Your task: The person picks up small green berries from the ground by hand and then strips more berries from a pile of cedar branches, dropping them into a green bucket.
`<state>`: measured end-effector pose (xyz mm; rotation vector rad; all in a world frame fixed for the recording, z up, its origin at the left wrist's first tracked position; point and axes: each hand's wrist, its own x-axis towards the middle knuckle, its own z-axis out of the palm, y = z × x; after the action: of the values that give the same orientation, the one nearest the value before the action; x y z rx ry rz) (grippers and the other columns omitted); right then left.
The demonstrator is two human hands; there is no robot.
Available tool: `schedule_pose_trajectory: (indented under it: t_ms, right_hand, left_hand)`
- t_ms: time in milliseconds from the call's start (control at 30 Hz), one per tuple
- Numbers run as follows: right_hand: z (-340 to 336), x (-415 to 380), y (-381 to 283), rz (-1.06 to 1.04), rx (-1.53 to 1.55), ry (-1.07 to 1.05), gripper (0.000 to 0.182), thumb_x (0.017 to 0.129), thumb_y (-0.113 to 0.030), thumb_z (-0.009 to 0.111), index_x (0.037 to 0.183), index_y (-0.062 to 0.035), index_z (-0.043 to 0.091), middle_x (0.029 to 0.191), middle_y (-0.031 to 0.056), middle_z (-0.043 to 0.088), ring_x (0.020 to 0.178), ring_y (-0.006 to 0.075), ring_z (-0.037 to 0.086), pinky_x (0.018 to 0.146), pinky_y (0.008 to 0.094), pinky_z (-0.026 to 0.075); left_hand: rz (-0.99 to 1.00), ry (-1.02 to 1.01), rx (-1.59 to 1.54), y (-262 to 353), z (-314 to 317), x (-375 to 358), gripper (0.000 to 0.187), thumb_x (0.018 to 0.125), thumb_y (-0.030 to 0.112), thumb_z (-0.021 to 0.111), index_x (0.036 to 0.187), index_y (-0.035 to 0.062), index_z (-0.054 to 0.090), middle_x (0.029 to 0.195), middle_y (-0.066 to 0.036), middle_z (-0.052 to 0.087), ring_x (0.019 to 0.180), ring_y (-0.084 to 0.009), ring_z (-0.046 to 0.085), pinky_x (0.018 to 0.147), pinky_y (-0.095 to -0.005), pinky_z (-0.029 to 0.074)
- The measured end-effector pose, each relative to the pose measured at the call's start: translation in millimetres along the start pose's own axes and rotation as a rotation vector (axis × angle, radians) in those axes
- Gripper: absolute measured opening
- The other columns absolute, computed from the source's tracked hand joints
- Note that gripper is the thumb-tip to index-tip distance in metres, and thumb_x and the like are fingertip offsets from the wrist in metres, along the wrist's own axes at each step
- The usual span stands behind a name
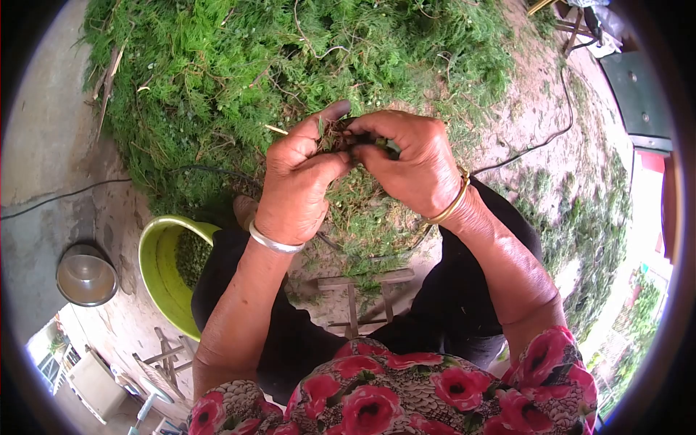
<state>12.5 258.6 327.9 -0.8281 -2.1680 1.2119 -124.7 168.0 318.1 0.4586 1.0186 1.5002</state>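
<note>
Both hands meet in front of my chest, above a big heap of cut green conifer branches (pixel 239 80). My left hand (pixel 297 177) is closed around a small sprig (pixel 330 138) with brownish and green bits, its thumb and fingers near the tips of the other hand. A pale stem pokes out beside its fingers. My right hand (pixel 413 163) pinches at the same sprig, fingertips pressed together; what exactly lies between them is partly hidden. The fingertips look dark and stained.
A lime-green bucket (pixel 148 250) with small green pieces inside stands by my left leg. A metal bowl (pixel 87 275) lies further left. Black cable (pixel 522 152) crosses the ground. A wooden stool (pixel 366 279) shows between my legs. Scattered greenery (pixel 573 225) covers the right side.
</note>
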Motion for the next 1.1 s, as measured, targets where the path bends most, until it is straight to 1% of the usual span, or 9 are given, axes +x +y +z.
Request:
schedule_pose_trajectory:
  t_ms: [200,267,400,600,867,933,967,1033,1100]
  right_hand:
    - [-0.3,1.0,-2.4,0.0,0.007,-0.002,0.019,0.075,-0.003,0.06,0.092,0.003,0.063,0.075,0.0189,0.065,0.067,0.0295,0.067,0.063,0.034,0.054]
    - [-4.5,4.3,-9.0,0.143,0.234,-0.028,0.017,0.076,-0.005,0.062,0.09,0.0044,0.064,0.071,0.0178,0.065,0.062,0.021,0.066,0.059,0.0309,0.052]
    - [-9.6,6.3,-9.8,0.179,0.158,-0.073,0.012,0.079,-0.004,0.062,0.087,0.0032,0.067,0.074,0.0119,0.068,0.07,0.0146,0.066,0.065,0.0255,0.051]
    - [-6.0,5.0,6.0,0.056,0.11,-0.039,0.023,0.079,-0.019,0.07,0.072,0.0028,0.067,0.056,0.0125,0.06,0.049,0.013,0.056,0.047,0.0286,0.045]
    - [-36.2,1.9,-7.7,0.58,0.614,0.037,0.023,0.089,-0.024,0.063,0.083,-0.0014,0.064,0.068,0.0032,0.059,0.054,0.0034,0.045,0.042,0.0168,0.03]
    - [-40.0,-2.5,-6.6,0.603,0.596,0.061,0.023,0.088,-0.024,0.064,0.084,-0.0013,0.064,0.068,0.0031,0.059,0.054,0.0033,0.045,0.042,0.0165,0.03]
    - [-42.0,-5.0,-6.4,0.618,0.57,0.082,0.023,0.088,-0.024,0.064,0.084,-0.0012,0.064,0.068,0.0031,0.059,0.054,0.0033,0.046,0.042,0.0162,0.029]
    - [-48.1,-9.5,-4.7,0.63,0.612,0.08,0.024,0.088,-0.024,0.064,0.086,-0.0009,0.064,0.068,0.0026,0.059,0.054,0.0034,0.046,0.043,0.0155,0.029]
    - [-53.6,-11.0,-4.5,0.577,0.528,0.045,0.025,0.087,-0.025,0.065,0.086,-0.0009,0.064,0.069,0.0033,0.059,0.055,0.0034,0.046,0.043,0.0152,0.03]
  left_hand:
    - [0.054,0.059,0.386,6.8,6.7,-1.8,0.048,0.079,-0.014,0.05,0.127,-0.0053,0.049,0.106,-0.01,0.063,0.091,-0.0142,0.062,0.076,-0.0253,0.051]
    - [0.033,0.116,0.236,7.6,13.9,-3.1,0.027,0.081,-0.005,0.059,0.108,-0.006,0.061,0.085,-0.005,0.064,0.068,-0.0089,0.06,0.062,-0.0212,0.049]
    - [-0.049,0.031,0.323,5.9,4.5,-5.5,0.012,0.084,-0.005,0.058,0.095,-0.0062,0.063,0.083,-0.008,0.064,0.066,-0.0119,0.06,0.057,-0.0245,0.049]
    - [0.028,-0.02,0.75,1.1,3.6,-11.3,0.006,0.084,0.001,0.061,0.079,-0.0021,0.063,0.072,-0.003,0.061,0.056,-0.0095,0.056,0.05,-0.022,0.044]
    - [-0.14,-0.703,0.98,-119.9,-27.1,-88.2,0.035,0.077,0.015,0.069,0.107,0.0005,0.061,0.09,-0.014,0.066,0.089,-0.025,0.065,0.079,-0.0378,0.051]
    - [-0.146,-0.705,1.758,-140.9,-21.8,-100.7,0.058,0.074,0.027,0.073,0.123,0.0046,0.054,0.117,-0.022,0.057,0.111,-0.036,0.055,0.088,-0.0459,0.047]
    - [-0.159,-0.719,1.759,-158.9,-41.4,-90.1,0.058,0.074,0.027,0.073,0.123,0.0046,0.054,0.117,-0.022,0.057,0.111,-0.036,0.055,0.088,-0.0459,0.047]
    - [-0.748,-0.581,1.024,-193.3,-91.5,-56.5,0.067,0.071,0.031,0.076,0.128,0.0077,0.049,0.14,-0.024,0.035,0.126,-0.044,0.039,0.092,-0.0547,0.042]
    - [-0.788,-0.944,2.089,-191.7,-81.6,-45.1,0.068,0.074,0.029,0.073,0.133,0.0077,0.047,0.141,-0.024,0.034,0.126,-0.0482,0.036,0.09,-0.0619,0.041]
